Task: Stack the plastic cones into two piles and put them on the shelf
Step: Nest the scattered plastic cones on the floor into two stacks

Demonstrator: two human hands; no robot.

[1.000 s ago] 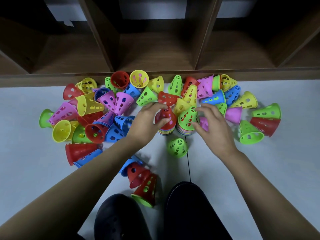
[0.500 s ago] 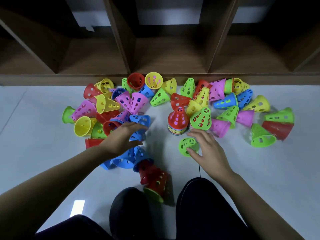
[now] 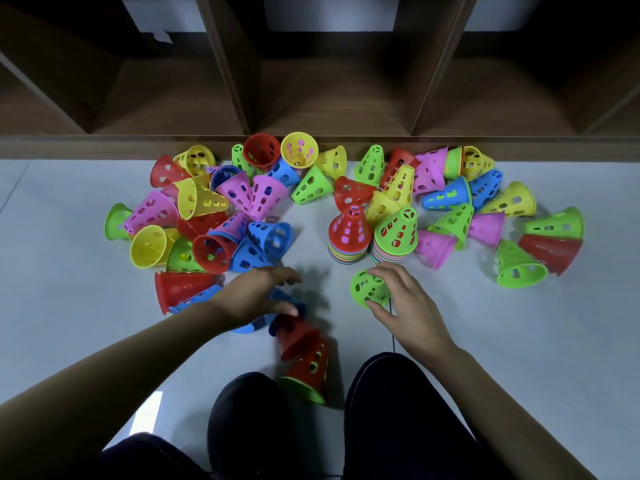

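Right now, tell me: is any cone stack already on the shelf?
No. Both stacks, the red-topped stack and the green-topped stack, stand on the floor before the shelf, whose visible compartments hold no cones.

Playroom or storeroom floor, wooden cubby shelf, scattered perforated plastic cones, pale floor

Left hand palm-down, fingers spread; right hand curled, fingers clasping.

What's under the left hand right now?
The left hand hangs over blue cones lying on the floor, with only their edges showing past the fingers. A red cone lies just nearer. How many blue ones, and whether any is gripped, is covered.
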